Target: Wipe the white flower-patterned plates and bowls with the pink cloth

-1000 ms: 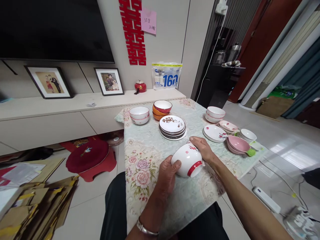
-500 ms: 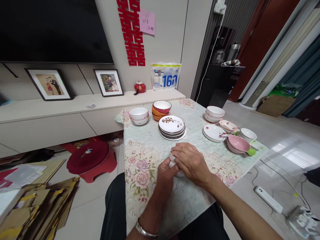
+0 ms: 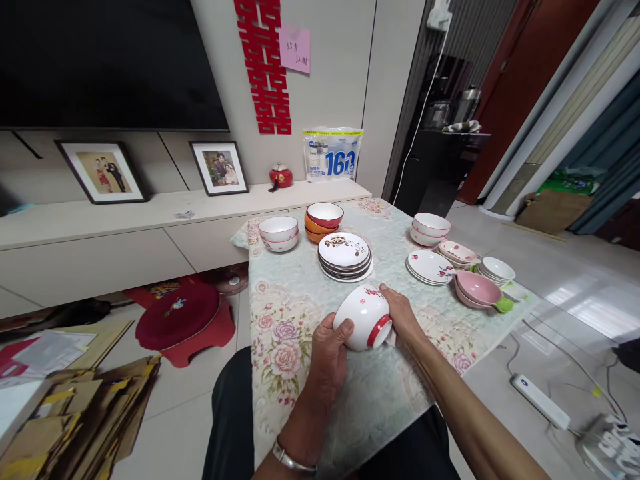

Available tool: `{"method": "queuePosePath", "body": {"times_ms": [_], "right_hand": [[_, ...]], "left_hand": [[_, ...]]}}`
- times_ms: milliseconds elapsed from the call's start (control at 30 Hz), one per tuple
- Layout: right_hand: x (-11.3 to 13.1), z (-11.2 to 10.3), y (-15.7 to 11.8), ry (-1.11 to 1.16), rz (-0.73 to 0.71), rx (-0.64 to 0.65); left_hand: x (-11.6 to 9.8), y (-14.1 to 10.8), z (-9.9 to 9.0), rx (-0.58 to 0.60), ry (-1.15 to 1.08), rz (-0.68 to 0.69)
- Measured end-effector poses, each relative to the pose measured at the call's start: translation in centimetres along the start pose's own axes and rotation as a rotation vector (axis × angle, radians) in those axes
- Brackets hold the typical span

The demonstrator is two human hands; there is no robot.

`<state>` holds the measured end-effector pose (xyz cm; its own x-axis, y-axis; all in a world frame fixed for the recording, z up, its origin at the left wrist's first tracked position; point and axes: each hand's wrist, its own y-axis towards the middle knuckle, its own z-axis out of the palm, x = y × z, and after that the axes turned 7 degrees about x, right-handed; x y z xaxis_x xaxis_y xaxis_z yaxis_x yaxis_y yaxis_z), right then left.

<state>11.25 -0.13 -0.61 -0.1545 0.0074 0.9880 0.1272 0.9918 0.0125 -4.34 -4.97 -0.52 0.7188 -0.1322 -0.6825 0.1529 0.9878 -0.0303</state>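
Note:
A white bowl (image 3: pixel 361 313) with red flowers and a red foot ring is tilted on its side above the near part of the table. My left hand (image 3: pixel 330 343) grips its left rim, thumb on the outer wall. On the bowl's right side my right hand (image 3: pixel 399 313) holds it, with a bit of something pale under the fingers near the foot. Just beyond stands a stack of plates (image 3: pixel 344 249) with brown flowers. Behind are orange and red bowls (image 3: pixel 324 215) and two white bowls (image 3: pixel 279 230).
To the right on the floral tablecloth (image 3: pixel 285 347) are flowered plates (image 3: pixel 429 267), pink bowls (image 3: pixel 477 288), small white bowls (image 3: pixel 496 268) and stacked white bowls (image 3: pixel 431 225). A red stool (image 3: pixel 185 320) and flattened cardboard (image 3: pixel 85 413) lie left; a power strip (image 3: pixel 540 400) is right.
The white bowl has turned so its outer wall and red foot show. My right hand has moved from over my left hand to the bowl's right side.

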Motion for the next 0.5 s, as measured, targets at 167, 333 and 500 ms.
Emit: {"method": "queuePosePath", "body": {"times_ms": [167, 333, 500], "right_hand": [[3.0, 0.1, -2.3, -0.289, -0.358, -0.064], [4.4, 1.9, -4.8, -0.644, -0.865, 0.024], [5.5, 2.0, -4.1, -0.724, -0.990, 0.254]], "left_hand": [[0.1, -0.2, 0.0, 0.063, -0.016, 0.009], [0.3, -0.2, -0.1, 0.104, -0.017, 0.010], [0.3, -0.1, 0.0, 0.097, -0.036, 0.038]]}}
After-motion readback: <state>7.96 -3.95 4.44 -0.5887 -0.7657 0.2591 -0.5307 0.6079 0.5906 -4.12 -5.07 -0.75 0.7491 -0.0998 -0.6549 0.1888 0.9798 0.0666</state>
